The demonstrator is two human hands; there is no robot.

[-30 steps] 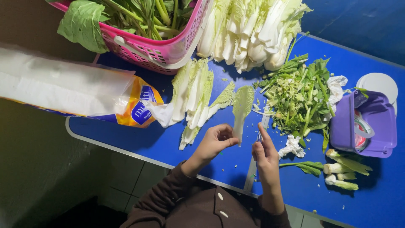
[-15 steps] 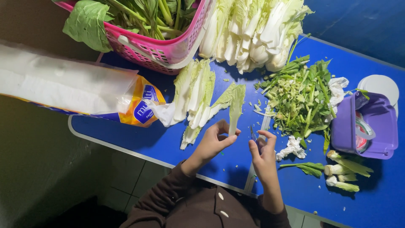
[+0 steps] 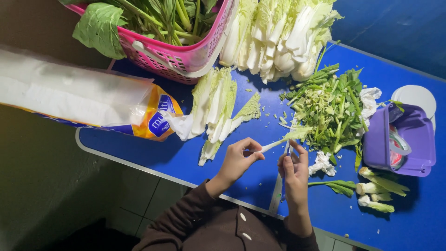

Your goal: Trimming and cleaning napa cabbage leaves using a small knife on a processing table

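My left hand (image 3: 238,160) pinches the white stem end of a thin napa cabbage leaf strip (image 3: 289,136), which points right toward the pile of green trimmings (image 3: 331,108). My right hand (image 3: 293,173) is closed around a slim blue-handled tool (image 3: 288,149), apparently a small knife, held against the strip's stem. Both hands hover above the blue table (image 3: 139,148) near its front edge. Several separated cabbage leaves (image 3: 217,109) lie just left of the hands.
A pink basket (image 3: 173,56) of leafy greens stands at the back left, with whole napa cabbages (image 3: 278,37) beside it. A plastic bag roll (image 3: 79,100) lies at left. At right are a purple container (image 3: 403,145), a white lid (image 3: 417,96) and cut stem ends (image 3: 377,188).
The leaf in my left hand has swung from upright to pointing right and is now a narrower strip. My right hand stays close by its stem.
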